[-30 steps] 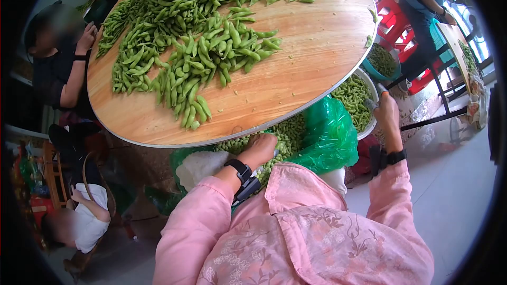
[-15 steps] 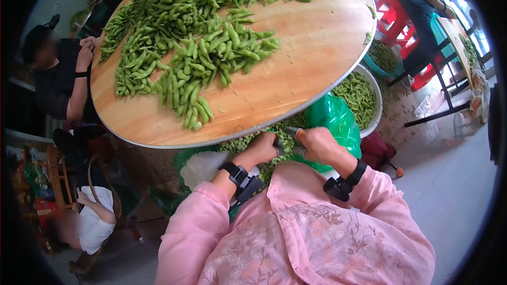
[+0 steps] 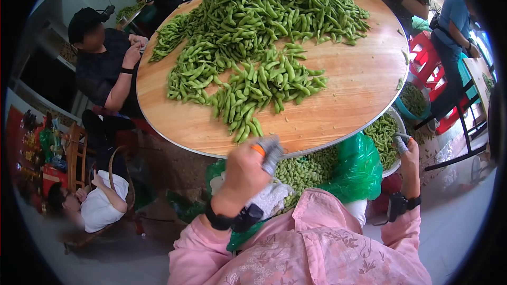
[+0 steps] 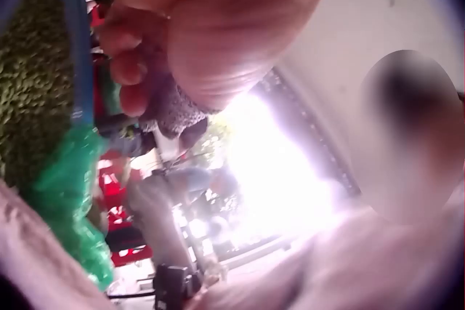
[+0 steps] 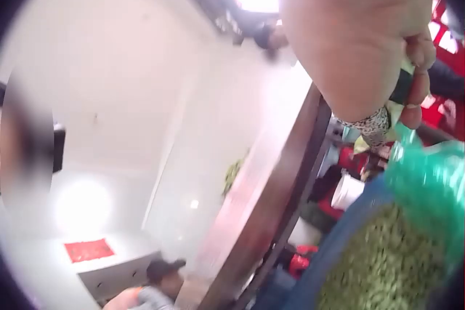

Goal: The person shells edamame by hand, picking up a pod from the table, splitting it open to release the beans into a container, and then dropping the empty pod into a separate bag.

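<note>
A big heap of green bean pods [image 3: 264, 37] covers the round wooden table [image 3: 343, 100]. My left hand [image 3: 266, 155] is raised at the table's near edge, just short of the closest pods. Its fingers are curled, with grey fingertip covers and an orange ring, and I see nothing held; the left wrist view shows the same curled fingers [image 4: 138, 85]. My right hand [image 3: 402, 145] is out to the right over a white basin [image 3: 404, 126] of pods, its covered fingertips [image 5: 414, 85] drawn together. Whether they pinch a pod is unclear.
A green plastic bag [image 3: 359, 169] full of small green pieces [image 3: 303, 171] sits under the table edge between my hands. A teal basin [image 3: 407, 113] and red stools [image 3: 428, 58] stand further right. Other people sit around the table, one in black [image 3: 100, 58].
The two hands were together over the green bag. Now the left has risen to the table edge and the right has swung out to the white basin. The head view has shifted up.
</note>
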`<control>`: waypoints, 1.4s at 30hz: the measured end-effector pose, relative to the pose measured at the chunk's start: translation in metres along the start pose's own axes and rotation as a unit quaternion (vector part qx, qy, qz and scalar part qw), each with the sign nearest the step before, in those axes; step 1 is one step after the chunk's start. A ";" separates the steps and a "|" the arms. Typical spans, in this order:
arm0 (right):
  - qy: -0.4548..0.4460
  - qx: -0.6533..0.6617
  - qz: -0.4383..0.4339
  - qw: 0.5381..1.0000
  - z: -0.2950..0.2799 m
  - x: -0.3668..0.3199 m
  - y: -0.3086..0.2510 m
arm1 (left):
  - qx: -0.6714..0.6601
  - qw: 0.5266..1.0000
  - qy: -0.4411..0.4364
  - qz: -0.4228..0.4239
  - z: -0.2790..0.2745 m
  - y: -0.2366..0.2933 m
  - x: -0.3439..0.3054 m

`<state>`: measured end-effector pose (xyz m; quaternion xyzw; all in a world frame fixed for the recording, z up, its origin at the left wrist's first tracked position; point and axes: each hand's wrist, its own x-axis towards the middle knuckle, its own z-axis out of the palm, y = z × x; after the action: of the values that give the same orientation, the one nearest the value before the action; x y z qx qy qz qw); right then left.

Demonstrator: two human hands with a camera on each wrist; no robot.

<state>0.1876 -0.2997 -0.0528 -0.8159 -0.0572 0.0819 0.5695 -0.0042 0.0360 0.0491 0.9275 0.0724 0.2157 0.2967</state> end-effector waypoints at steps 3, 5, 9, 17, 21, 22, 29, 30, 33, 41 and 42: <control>-0.050 0.174 0.045 0.982 0.016 -0.012 -0.002 | 0.141 0.987 0.028 0.066 -0.009 -0.028 0.028; -0.073 0.202 0.045 0.976 0.030 -0.019 -0.015 | 0.209 0.970 0.024 0.119 -0.016 -0.037 0.041; -0.094 0.244 0.066 0.963 0.046 -0.031 -0.040 | 0.266 0.945 -0.115 0.148 -0.019 -0.041 0.049; -0.204 0.136 -0.022 0.969 0.065 -0.033 -0.049 | 0.238 0.949 -0.177 0.112 -0.025 -0.038 0.061; -0.228 0.112 -0.019 0.967 0.076 -0.038 -0.055 | 0.197 0.956 -0.209 0.064 -0.028 -0.034 0.062; -0.232 0.101 -0.032 0.967 0.079 -0.039 -0.057 | 0.204 0.952 -0.215 0.075 -0.028 -0.034 0.064; -0.300 0.172 -0.039 0.937 0.101 -0.051 -0.087 | 0.259 0.949 -0.138 0.114 -0.020 -0.041 0.063; -0.308 0.160 -0.042 0.937 0.104 -0.053 -0.093 | 0.247 0.954 -0.134 0.100 -0.019 -0.038 0.063; -0.323 0.161 -0.073 0.930 0.114 -0.055 -0.101 | 0.225 0.967 -0.080 0.090 -0.025 -0.034 0.063; -0.341 0.164 -0.029 0.925 0.120 -0.059 -0.098 | 0.192 0.970 -0.136 0.066 -0.027 -0.030 0.053; -0.337 0.176 -0.030 0.925 0.121 -0.060 -0.098 | 0.217 0.965 -0.124 0.074 -0.021 -0.035 0.053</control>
<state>0.1044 -0.1655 0.0019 -0.6250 -0.2546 0.3435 0.6531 0.0335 0.0887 0.0627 0.9919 0.0111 0.0993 0.0784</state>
